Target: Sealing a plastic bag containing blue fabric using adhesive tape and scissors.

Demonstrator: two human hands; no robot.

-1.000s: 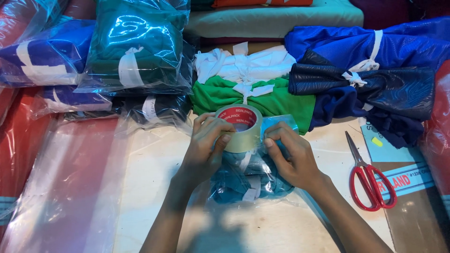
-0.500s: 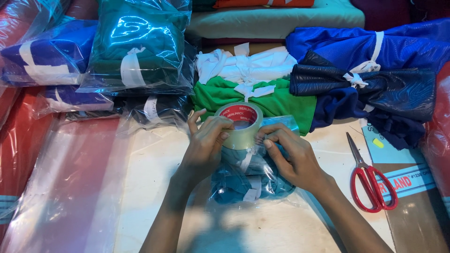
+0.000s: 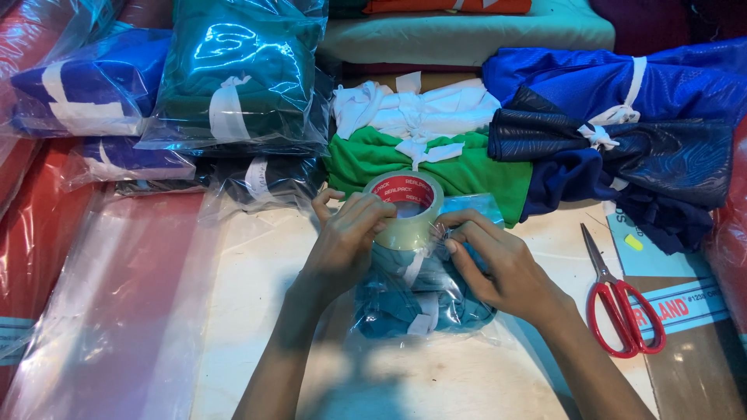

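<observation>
My left hand (image 3: 348, 241) has stayed curled around the one roll of clear tape (image 3: 405, 210), while my right hand (image 3: 498, 264) has slid slightly toward six o'clock, fingers pinched on the tape's loose end. Both press on one bagged teal garment (image 3: 420, 299) at the surface's centre. One pair of red scissors (image 3: 618, 299) lies at three o'clock.

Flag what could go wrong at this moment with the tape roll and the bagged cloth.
The left hand grips the tape roll above the bagged teal cloth, while the right hand pinches near its edge: the clear tape might stick to itself or wrinkle the bag. The red-handled scissors lie beside the right forearm and could be knocked.
</observation>
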